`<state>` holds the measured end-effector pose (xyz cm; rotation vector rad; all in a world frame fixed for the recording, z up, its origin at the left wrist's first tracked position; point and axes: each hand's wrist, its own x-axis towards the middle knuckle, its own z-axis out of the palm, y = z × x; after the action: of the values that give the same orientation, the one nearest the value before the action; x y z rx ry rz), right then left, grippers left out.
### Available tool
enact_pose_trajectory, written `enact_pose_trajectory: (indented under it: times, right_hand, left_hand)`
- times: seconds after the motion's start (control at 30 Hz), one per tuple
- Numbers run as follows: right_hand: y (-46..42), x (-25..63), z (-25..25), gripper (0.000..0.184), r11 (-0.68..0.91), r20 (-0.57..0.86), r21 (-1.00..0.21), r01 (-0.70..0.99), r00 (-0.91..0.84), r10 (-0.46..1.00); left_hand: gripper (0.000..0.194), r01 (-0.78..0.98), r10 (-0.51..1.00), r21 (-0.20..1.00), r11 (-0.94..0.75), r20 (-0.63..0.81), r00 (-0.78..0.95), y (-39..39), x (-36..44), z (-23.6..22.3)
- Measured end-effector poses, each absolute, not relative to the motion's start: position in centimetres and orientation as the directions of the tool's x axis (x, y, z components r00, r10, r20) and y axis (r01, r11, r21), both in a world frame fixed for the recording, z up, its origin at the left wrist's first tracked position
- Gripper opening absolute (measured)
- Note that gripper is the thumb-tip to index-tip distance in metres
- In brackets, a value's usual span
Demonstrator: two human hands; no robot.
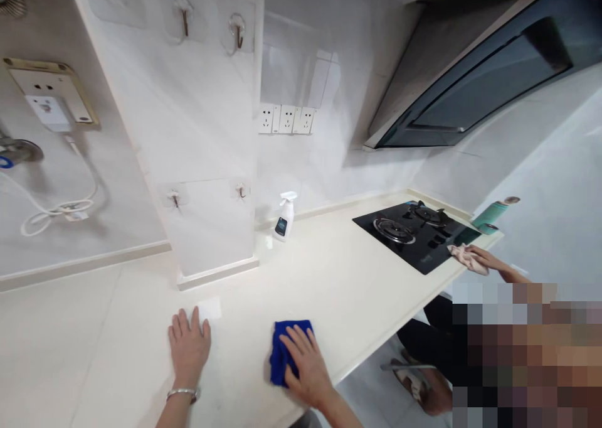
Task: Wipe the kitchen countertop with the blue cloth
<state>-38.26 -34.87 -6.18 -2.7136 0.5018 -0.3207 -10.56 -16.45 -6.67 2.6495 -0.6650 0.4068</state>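
Observation:
My left hand [188,346], a metal bangle on its wrist, lies flat on the cream stone countertop [117,302] with its fingers apart. Its fingertips are beside a small white patch [209,309], perhaps paper. My right hand [305,365] presses down on a crumpled blue cloth [282,353], covering part of it. At the far right, another person's hand [486,260] rests on a pink cloth [465,258] at the edge of the black gas hob [409,236].
A white spray bottle [285,218] stands by the wall behind the counter. A teal bottle [493,214] lies beyond the hob, under a range hood [470,70]. Wall sockets [285,119] and adhesive hooks [237,29] are on the wall. The counter's front edge drops to the floor.

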Motion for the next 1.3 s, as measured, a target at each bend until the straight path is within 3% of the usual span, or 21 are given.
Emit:
enact_pose_trajectory:
  times: [0.13, 0.27, 0.47, 0.53, 0.67, 0.8, 0.9, 1.0, 1.13, 1.3]
  right_hand:
    - [-41.0, -43.0, -8.4, 0.061, -0.808, 0.214, -0.259, -0.529, 0.784, -0.582]
    - [-46.6, -46.1, -9.7, 0.06, -0.613, 0.245, -0.204, -0.764, 0.566, -0.787]
    - [-47.5, -40.8, -8.3, 0.064, -0.32, 0.287, -0.201, -0.926, 0.256, -0.923]
    - [-46.0, -36.9, -7.6, 0.065, -0.343, 0.254, -0.206, -0.916, 0.288, -0.923]
    - [-40.0, -29.3, -6.5, 0.065, -0.565, 0.185, -0.219, -0.796, 0.534, -0.825]
    - [-31.1, -25.1, -4.7, 0.074, -0.84, 0.067, -0.374, -0.392, 0.892, -0.446]
    - [-26.2, -25.5, -3.3, 0.074, -0.88, 0.064, -0.462, -0.11, 0.986, -0.156]
    - [-25.1, -28.0, -2.7, 0.069, -0.867, 0.08, -0.498, 0.035, 0.997, -0.005]
    - [-28.7, -33.1, -4.0, 0.068, -0.887, 0.063, -0.461, -0.011, 0.997, -0.045]
    - [-37.2, -42.0, -7.7, 0.06, -0.888, 0.133, -0.28, -0.364, 0.902, -0.411]
  left_hand:
    - [0.056, -0.507, -0.386, 0.302, -0.807, 0.381, 0.84, -16.4, -10.5, -7.1]
    - [0.056, -0.518, -0.387, 0.3, -0.801, 0.4, 0.831, -16.4, -10.6, -7.4]
    - [0.055, -0.52, -0.378, 0.277, -0.808, 0.433, 0.818, -16.8, -10.7, -7.3]
    - [0.054, -0.526, -0.379, 0.268, -0.807, 0.448, 0.81, -16.9, -10.6, -7.3]
    - [0.054, -0.517, -0.379, 0.272, -0.812, 0.429, 0.82, -17.0, -10.4, -7.4]
    - [0.052, -0.51, -0.375, 0.259, -0.82, 0.43, 0.821, -17.0, -10.3, -7.3]
    - [0.052, -0.525, -0.38, 0.248, -0.814, 0.456, 0.805, -16.8, -10.3, -7.2]
    - [0.051, -0.539, -0.382, 0.253, -0.803, 0.475, 0.793, -16.5, -10.1, -7.2]
    - [0.051, -0.541, -0.388, 0.25, -0.803, 0.471, 0.793, -16.2, -9.8, -7.8]
    - [0.051, -0.564, -0.413, 0.232, -0.792, 0.477, 0.776, -16.0, -9.6, -8.6]
